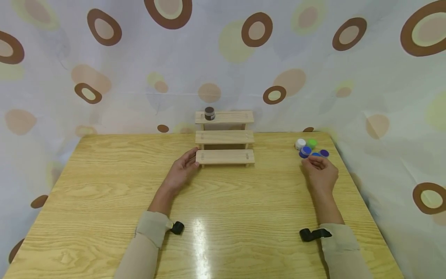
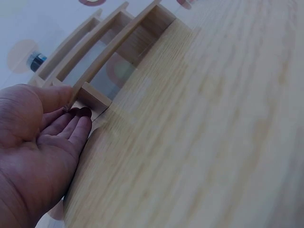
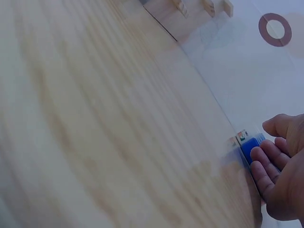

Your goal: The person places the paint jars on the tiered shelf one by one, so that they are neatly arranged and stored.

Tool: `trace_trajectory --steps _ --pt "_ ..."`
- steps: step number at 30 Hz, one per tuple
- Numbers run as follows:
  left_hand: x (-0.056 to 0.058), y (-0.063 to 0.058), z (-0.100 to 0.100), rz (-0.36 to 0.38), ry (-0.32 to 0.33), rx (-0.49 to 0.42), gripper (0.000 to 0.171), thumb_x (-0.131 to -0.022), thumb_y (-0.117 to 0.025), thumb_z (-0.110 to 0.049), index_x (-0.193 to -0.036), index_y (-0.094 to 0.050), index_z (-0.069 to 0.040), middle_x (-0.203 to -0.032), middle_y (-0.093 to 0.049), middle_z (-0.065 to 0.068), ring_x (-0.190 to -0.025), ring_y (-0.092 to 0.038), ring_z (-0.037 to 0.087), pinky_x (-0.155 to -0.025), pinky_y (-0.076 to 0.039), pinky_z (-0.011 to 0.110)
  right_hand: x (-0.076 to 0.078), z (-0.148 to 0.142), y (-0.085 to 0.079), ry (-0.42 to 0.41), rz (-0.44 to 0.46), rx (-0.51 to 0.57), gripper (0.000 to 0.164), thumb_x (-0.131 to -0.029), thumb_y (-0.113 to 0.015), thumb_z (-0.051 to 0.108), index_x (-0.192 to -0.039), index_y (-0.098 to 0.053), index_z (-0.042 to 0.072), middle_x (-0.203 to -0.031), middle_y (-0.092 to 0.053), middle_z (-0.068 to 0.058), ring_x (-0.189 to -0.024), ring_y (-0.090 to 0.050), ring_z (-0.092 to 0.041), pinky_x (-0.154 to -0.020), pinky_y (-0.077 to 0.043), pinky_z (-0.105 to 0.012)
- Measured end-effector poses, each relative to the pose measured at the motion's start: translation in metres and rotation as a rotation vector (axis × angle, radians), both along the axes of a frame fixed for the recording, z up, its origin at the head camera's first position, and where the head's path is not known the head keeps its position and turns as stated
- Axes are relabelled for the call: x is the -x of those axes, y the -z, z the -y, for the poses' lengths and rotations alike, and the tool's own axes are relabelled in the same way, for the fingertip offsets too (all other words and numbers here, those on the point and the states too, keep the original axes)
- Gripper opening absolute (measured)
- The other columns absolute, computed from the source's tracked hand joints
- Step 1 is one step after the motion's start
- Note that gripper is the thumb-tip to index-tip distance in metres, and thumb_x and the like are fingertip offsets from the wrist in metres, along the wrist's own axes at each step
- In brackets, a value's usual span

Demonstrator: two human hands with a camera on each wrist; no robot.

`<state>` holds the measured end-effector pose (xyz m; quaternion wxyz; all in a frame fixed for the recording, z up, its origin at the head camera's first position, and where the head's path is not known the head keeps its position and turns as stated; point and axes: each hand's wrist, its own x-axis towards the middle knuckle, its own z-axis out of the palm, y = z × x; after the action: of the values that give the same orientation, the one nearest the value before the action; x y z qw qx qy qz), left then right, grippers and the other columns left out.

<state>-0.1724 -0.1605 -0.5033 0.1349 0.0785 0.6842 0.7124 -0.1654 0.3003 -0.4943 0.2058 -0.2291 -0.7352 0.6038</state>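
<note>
A small three-tier wooden shelf [image 1: 224,156] stands at the back middle of the table, and my left hand [image 1: 181,170] grips the left end of its lowest step. In the left wrist view, the left thumb lies against the board's end [image 2: 76,95], with the fingers below it. One dark-lidded paint jar [image 1: 209,113] sits on the left of the top step. My right hand [image 1: 321,174] is beside several small jars at the back right, fingers loosely bent and thumb apart. Around it are a white jar [image 1: 300,144], a green-lidded jar [image 1: 312,143], a blue jar [image 1: 305,151] and a purple-lidded jar [image 1: 324,153].
Another blue lid [image 1: 316,154] shows partly behind the right fingers. The wood-grain table [image 1: 244,217] ends at a patterned curtain [image 1: 223,58] behind and at both sides. Each sleeve carries a small black wrist camera [image 1: 177,228].
</note>
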Motion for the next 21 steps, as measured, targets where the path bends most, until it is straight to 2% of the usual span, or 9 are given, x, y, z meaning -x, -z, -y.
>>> trace_trajectory --steps 9,14,21 --pt "0.000 -0.002 -0.001 -0.004 -0.002 -0.011 0.064 -0.111 -0.056 -0.012 -0.168 -0.027 -0.009 -0.171 -0.033 0.010 -0.155 -0.036 0.026 -0.119 -0.042 0.032 -0.002 -0.009 -0.003 0.043 0.055 -0.123 0.029 -0.086 -0.089 0.015 -0.108 -0.077 0.000 -0.079 -0.068 0.017 -0.076 -0.066 0.001 -0.069 -0.053 -0.010" --pt "0.000 -0.001 -0.001 -0.007 -0.003 -0.004 0.064 -0.111 -0.057 -0.012 -0.168 -0.028 -0.009 -0.170 -0.034 0.010 -0.155 -0.037 0.026 -0.119 -0.042 0.032 -0.003 -0.015 -0.003 0.084 0.061 -0.115 0.027 -0.085 -0.090 0.014 -0.105 -0.077 0.002 -0.074 -0.067 0.019 -0.072 -0.065 0.002 -0.067 -0.052 -0.009" --pt "0.001 0.000 -0.001 -0.002 -0.004 -0.008 0.064 -0.111 -0.056 -0.012 -0.168 -0.027 -0.010 -0.169 -0.035 0.010 -0.155 -0.037 0.025 -0.118 -0.043 0.029 -0.002 -0.021 0.000 0.137 0.018 -0.078 0.027 -0.082 -0.090 0.010 -0.103 -0.075 0.003 -0.076 -0.066 0.016 -0.071 -0.064 0.002 -0.066 -0.052 -0.008"
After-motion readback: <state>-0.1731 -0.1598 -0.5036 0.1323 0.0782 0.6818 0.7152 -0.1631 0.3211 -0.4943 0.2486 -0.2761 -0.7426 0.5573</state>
